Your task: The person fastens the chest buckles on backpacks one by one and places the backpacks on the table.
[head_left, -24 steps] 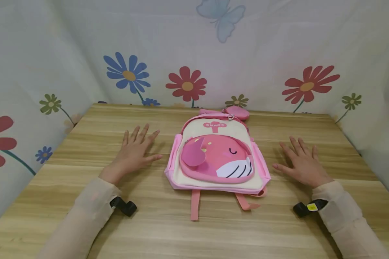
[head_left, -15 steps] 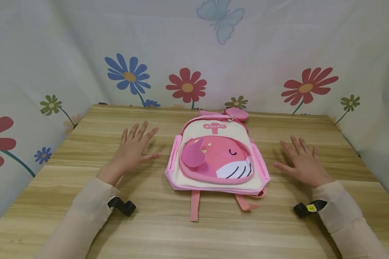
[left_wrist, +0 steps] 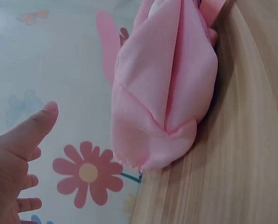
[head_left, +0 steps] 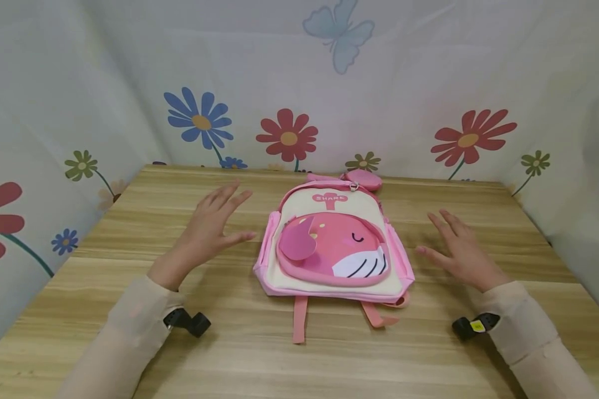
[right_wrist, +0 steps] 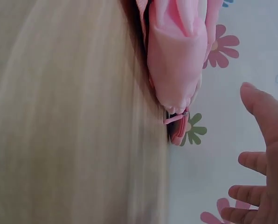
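Observation:
A pink and cream child's backpack [head_left: 336, 252] lies front up on the table, a whale face on its front pocket [head_left: 354, 255] and "SHARE" printed above it. To its left my left hand [head_left: 207, 227] hovers with spread fingers, apart from the bag. On the other side my right hand [head_left: 461, 252] is likewise raised, thumb toward the bag, holding nothing. The left wrist view shows the pink side pocket [left_wrist: 162, 84] beyond my thumb. In the right wrist view the opposite side pocket [right_wrist: 176, 60] appears, with my fingers apart from it.
A wood-grain table [head_left: 259, 360] carries the bag. Two strap ends [head_left: 300, 321] stick out from its bottom toward me. A small pink pouch [head_left: 364, 179] lies at its top, near the table's back edge. Behind hangs a flower-printed cloth [head_left: 404, 72].
Both hands have lifted from near the tabletop and turned, thumbs toward the bag. The left has shifted slightly rightward. The backpack stays in place; the head view has tilted up a little.

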`<state>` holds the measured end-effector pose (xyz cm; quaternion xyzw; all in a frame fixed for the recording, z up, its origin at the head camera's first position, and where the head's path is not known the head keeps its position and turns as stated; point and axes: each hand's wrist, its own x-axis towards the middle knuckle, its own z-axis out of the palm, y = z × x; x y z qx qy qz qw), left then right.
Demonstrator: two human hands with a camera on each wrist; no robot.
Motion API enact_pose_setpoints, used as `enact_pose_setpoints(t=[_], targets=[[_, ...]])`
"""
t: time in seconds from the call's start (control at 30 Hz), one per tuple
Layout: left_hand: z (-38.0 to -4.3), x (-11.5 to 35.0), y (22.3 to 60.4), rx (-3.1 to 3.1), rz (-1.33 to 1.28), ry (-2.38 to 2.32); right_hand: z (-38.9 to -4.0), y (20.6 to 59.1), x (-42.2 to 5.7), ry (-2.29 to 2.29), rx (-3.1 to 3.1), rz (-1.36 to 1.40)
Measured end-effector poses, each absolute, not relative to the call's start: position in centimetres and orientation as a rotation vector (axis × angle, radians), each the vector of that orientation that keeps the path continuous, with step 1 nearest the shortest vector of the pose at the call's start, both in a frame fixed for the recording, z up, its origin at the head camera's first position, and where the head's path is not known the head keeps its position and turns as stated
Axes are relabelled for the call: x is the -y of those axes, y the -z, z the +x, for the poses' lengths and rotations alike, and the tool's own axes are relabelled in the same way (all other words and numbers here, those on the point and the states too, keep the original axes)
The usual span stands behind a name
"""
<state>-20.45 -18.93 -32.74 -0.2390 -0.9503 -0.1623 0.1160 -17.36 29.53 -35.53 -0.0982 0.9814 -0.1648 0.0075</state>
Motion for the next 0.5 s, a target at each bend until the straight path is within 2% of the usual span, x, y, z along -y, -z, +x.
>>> enact_pose_setpoints(t=[0.5], targets=[[-18.7,16.5,31.5,2.794,-0.918,0.728,-16.0,34.0,-26.6,0.672,-3.095,-0.504]])
